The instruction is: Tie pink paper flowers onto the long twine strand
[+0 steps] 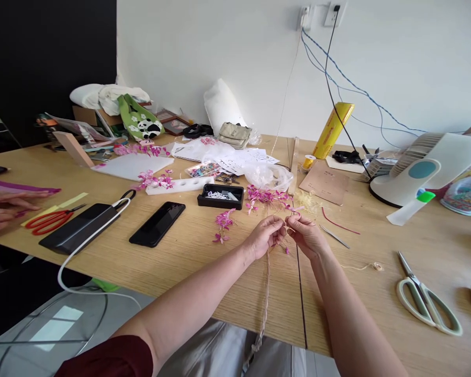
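Observation:
My left hand (266,236) is closed in a pinch at the top of a braided tan cord (266,298), which runs down over the table's front edge towards my lap. Close against it, my right hand (306,233) pinches a small pink flower (294,210) on a thin stem. The fingertips of both hands nearly meet, and they hide the spot where cord and stem come together. Below the fingers a small purple bud (287,251) shows. Pink flower sprigs (267,195) lie just beyond my hands, and another pink sprig (223,222) rests to their left.
Tweezers (335,236), a red strand (339,222) and large scissors (418,293) lie at right, before a white fan (419,162). Leftward are a black tray (221,196), a phone (157,224), a black power block (80,228), red-handled scissors (51,220) and another person's hands (8,207).

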Available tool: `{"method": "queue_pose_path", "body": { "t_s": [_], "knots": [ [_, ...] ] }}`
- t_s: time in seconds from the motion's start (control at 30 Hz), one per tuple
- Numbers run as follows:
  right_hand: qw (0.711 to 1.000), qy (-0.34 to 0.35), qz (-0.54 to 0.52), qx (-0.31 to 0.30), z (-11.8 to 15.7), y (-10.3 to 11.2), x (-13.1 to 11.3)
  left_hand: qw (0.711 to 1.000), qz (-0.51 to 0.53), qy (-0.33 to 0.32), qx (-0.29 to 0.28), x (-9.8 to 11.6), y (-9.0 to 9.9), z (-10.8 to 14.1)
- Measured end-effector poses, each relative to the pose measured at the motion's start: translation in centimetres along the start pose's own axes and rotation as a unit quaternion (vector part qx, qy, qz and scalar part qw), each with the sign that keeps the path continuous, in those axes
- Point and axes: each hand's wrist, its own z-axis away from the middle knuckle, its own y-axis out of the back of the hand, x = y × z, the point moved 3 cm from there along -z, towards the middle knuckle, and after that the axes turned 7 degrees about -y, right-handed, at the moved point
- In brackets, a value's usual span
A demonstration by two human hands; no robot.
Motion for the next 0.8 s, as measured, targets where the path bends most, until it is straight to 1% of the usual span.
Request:
{"method": "queue_pose_path", "body": {
  "t_s": [0.1, 0.27, 0.47, 0.6, 0.67, 0.8],
  "knots": [
    [0.999, -0.021, -0.008, -0.026, 0.0, -0.1, 0.2, 1.000, 0.001, -0.006, -0.003, 0.0, 0.0, 0.0],
    [0.999, -0.025, -0.025, 0.016, -0.3, 0.3, 0.4, 1.000, -0.022, -0.007, -0.006, 0.0, 0.1, 0.1],
    [0.999, -0.034, -0.032, 0.018, -0.6, 0.7, 0.8, 0.998, -0.055, 0.004, -0.006, 0.1, -0.1, 0.2],
    [0.999, -0.025, -0.030, -0.001, -0.6, 0.4, 0.9, 0.993, -0.115, -0.006, -0.001, 0.0, -0.3, 0.1],
    [0.999, -0.026, -0.025, 0.000, -0.6, 0.2, 0.9, 0.990, -0.139, -0.016, 0.003, -0.1, -0.2, 0.1],
    [0.999, -0.031, -0.013, 0.012, -0.6, 0.1, 1.1, 0.990, -0.138, -0.022, 0.001, -0.2, 0.1, -0.1]
  ]
}}
